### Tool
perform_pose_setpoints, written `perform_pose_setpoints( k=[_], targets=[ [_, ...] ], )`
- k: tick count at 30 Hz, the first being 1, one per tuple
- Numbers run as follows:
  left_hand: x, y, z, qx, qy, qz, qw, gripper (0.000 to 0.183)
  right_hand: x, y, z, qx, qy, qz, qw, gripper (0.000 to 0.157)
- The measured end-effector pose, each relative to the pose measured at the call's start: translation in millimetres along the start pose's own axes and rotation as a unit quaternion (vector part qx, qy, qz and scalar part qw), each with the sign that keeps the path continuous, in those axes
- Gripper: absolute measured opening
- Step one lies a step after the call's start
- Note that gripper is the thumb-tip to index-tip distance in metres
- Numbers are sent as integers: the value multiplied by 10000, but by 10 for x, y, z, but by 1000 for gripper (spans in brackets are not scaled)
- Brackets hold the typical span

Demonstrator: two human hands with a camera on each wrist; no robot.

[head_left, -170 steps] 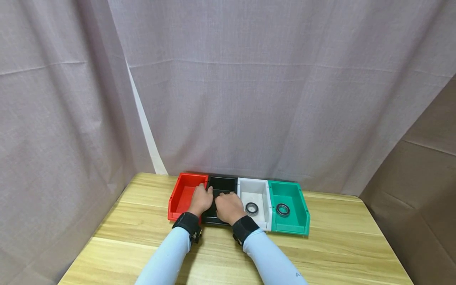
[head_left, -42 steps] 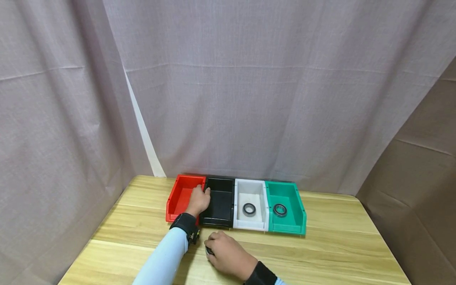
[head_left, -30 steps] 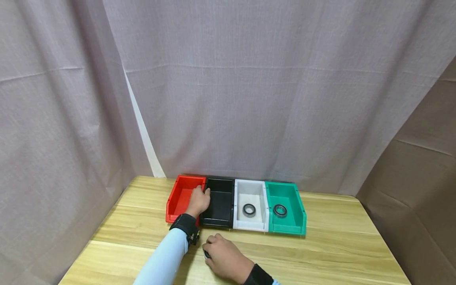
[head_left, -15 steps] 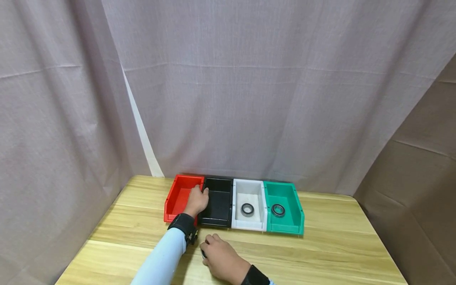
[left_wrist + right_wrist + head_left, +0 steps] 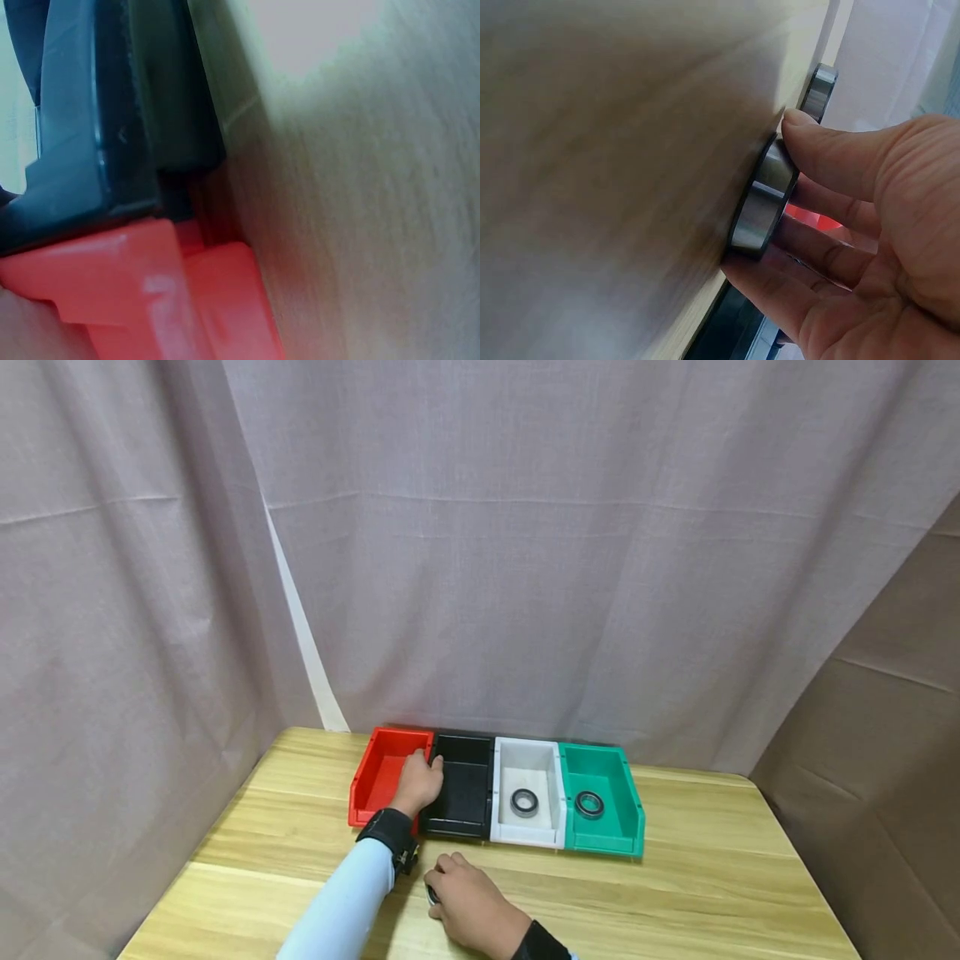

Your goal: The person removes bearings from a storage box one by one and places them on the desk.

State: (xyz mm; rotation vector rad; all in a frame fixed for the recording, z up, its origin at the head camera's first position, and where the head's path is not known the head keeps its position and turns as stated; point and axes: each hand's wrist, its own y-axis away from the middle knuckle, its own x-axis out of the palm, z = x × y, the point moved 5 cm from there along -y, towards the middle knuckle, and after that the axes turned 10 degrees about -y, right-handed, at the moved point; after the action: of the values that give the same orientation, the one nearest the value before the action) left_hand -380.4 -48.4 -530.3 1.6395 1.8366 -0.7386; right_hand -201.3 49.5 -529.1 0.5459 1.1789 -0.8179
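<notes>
Four coloured bins stand side by side at the back of the table. My left hand [image 5: 418, 783] grips the adjoining walls of the red bin [image 5: 365, 800] and the black bin [image 5: 459, 806], thumb on the black side, fingers over the red. In front of the bins, my right hand [image 5: 474, 906] pinches a ball bearing [image 5: 761, 206] by its outer edge, thumb on one side and fingertips on the other, low at the tabletop. In the right wrist view a second bearing [image 5: 820, 92] shows beyond the thumb; the head view hides it.
One bearing [image 5: 524, 802] lies in the white bin [image 5: 528, 839], another bearing [image 5: 589, 804] in the green bin [image 5: 606, 842]. The wooden table [image 5: 712, 877] extends around them. A grey curtain [image 5: 480, 610] hangs close behind the bins.
From over the black bin, my right hand has come back to the table in front and taken hold of a bearing, lately shifting slightly left. My left hand stays at the red and black bins.
</notes>
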Motion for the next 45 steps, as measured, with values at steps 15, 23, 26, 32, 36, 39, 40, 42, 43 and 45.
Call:
perform_pose_setpoints(
  k=[15, 23, 26, 32, 36, 39, 40, 42, 43, 45],
  targets=[
    [171, -187, 206, 194, -619, -532, 9965, 39, -52, 114, 13, 95, 16, 70, 9999, 46],
    [-147, 117, -65, 502, -381, -1453, 9874, 47, -348, 266, -135, -162, 113, -907, 9957, 42],
    [-179, 211, -141, 890, -704, -1703, 9788, 46, -486, 339, -274, -66, 174, -1359, 9906, 44],
    [-221, 533, -240, 1568, -637, -1866, 9677, 46, -714, 506, -656, 516, -57, -1997, 9785, 53],
    [-259, 805, -277, 1777, -541, -1762, 9667, 46, -833, 650, -899, 828, -90, -2300, 9696, 57],
    [-264, 991, -288, 1920, -584, -1514, 9679, 44, -887, 778, -1067, 1144, 1, -2408, 9638, 58],
    [-263, 1050, -285, 1959, -611, -1417, 9684, 43, -896, 822, -1118, 1246, 37, -2439, 9618, 58],
    [-268, 1165, -267, 2000, -650, -1225, 9699, 42, -904, 907, -1200, 1374, 0, -2520, 9579, 58],
    [-274, 1217, -253, 2006, -678, -1153, 9705, 42, -900, 944, -1233, 1412, -6, -2561, 9563, 59],
    [-301, 1310, -229, 2018, -724, -1097, 9706, 41, -887, 1009, -1273, 1411, -52, -2634, 9543, 59]
  ],
)
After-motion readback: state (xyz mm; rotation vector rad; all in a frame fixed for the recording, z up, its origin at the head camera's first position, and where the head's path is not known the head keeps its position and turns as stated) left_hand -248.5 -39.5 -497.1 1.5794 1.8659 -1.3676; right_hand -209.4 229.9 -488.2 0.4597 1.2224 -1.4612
